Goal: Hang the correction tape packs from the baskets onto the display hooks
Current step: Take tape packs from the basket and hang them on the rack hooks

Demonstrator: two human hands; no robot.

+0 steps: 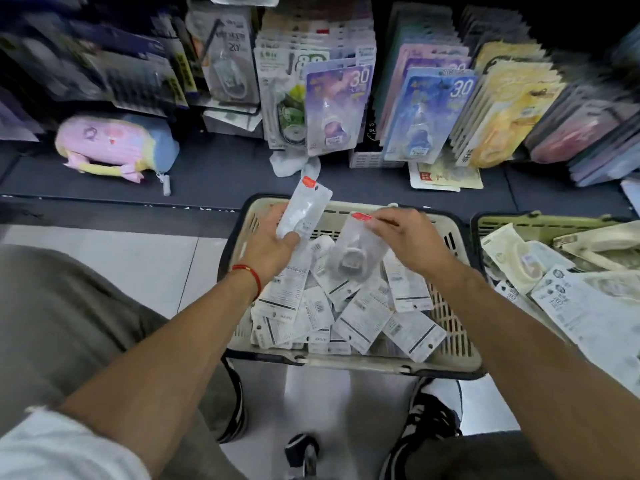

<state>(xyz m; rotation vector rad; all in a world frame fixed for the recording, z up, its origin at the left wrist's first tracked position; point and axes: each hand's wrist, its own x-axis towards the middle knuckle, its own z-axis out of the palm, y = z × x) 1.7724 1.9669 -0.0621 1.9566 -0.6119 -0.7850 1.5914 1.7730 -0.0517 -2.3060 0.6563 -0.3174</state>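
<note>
Left hand (273, 242) grips one pack (304, 211), right hand (403, 233) pinches another pack (356, 247) above the basket (453, 344) — a loose pinch could drop it back.

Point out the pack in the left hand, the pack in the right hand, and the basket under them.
Left hand's pack (306, 207): head view, on its clear middle.
Right hand's pack (356, 254): head view, on the blister bulge.
Basket (453, 344): head view, on its slotted right wall.

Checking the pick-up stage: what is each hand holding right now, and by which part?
Left hand grips one pack by its lower end; right hand pinches another pack at its red-tabbed top.
</note>
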